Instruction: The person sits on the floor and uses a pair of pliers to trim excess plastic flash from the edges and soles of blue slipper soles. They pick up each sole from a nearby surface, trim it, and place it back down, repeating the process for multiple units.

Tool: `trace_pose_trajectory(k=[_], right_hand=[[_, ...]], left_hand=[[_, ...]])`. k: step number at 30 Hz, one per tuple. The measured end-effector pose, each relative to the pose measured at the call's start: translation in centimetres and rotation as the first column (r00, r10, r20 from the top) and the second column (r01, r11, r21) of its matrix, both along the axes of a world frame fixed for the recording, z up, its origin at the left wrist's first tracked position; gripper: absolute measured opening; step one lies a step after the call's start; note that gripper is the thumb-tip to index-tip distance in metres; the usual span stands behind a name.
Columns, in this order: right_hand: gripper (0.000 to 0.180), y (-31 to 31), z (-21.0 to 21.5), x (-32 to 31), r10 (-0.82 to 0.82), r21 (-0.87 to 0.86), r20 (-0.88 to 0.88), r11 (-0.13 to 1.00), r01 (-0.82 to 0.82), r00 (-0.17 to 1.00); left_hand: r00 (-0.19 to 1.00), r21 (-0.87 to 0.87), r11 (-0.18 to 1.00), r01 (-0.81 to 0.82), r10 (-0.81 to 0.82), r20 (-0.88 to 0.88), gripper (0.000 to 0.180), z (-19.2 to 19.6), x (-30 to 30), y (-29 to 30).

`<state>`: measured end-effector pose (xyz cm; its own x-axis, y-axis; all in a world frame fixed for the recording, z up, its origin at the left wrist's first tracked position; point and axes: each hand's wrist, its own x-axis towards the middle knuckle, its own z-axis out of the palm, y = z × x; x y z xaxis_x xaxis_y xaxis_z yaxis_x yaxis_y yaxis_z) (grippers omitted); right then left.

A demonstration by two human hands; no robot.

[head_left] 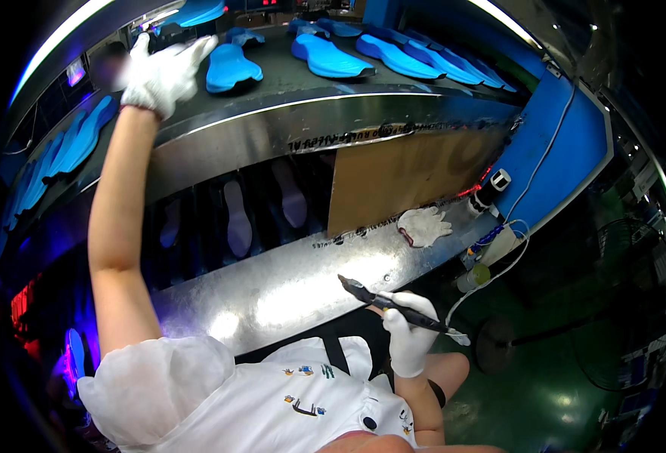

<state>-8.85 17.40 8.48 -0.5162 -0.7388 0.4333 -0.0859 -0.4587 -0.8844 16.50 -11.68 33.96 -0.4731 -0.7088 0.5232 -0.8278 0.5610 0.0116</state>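
Note:
My left hand (163, 77), in a white glove, is stretched over the far left of the belt with its fingers spread and nothing visible in them. Just right of it on the belt lies a blue shoe-shaped piece (232, 69); a small gap seems to part them. Low at the right, my gloved right hand (411, 336) is closed round a slim dark-handled brush (393, 302). The brush's brownish tip points up and left, above the metal ledge, and its pale end sticks out past my hand.
Several more blue pieces (333, 59) lie along the dark belt (287, 84). Below it, pale sole-shaped pieces (237, 219) sit on a lower level beside a cardboard sheet (401, 177). A spare white glove (423, 226) rests on the metal ledge (310, 291). A cable (552, 143) hangs at right.

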Motion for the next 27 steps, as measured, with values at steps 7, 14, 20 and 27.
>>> trace_pose_trajectory(k=[7,14,20,27], right_hand=[[0.022,-0.2,-0.4,-0.4,0.014,0.084,0.098,0.996,-0.022,0.995],[0.023,-0.8,-1.8,0.1,0.138,0.057,0.135,0.988,-0.147,0.981],[0.023,-0.4,-2.1,-0.7,0.093,0.105,0.143,0.988,-0.109,0.985],[0.018,-0.4,-2.9,-0.6,-0.095,0.171,0.09,0.982,0.079,0.991]], left_hand=[[0.638,-0.12,0.698,-0.706,0.701,0.319,0.033,-3.0,23.0,-4.5],[0.776,-0.21,0.797,-0.566,0.601,0.191,0.016,-6.6,28.5,-2.8],[0.741,-0.103,0.783,-0.613,0.615,0.27,0.019,-3.3,31.1,-3.8],[0.838,-0.273,0.96,0.057,-0.195,-0.51,0.017,-11.8,11.9,6.8]])
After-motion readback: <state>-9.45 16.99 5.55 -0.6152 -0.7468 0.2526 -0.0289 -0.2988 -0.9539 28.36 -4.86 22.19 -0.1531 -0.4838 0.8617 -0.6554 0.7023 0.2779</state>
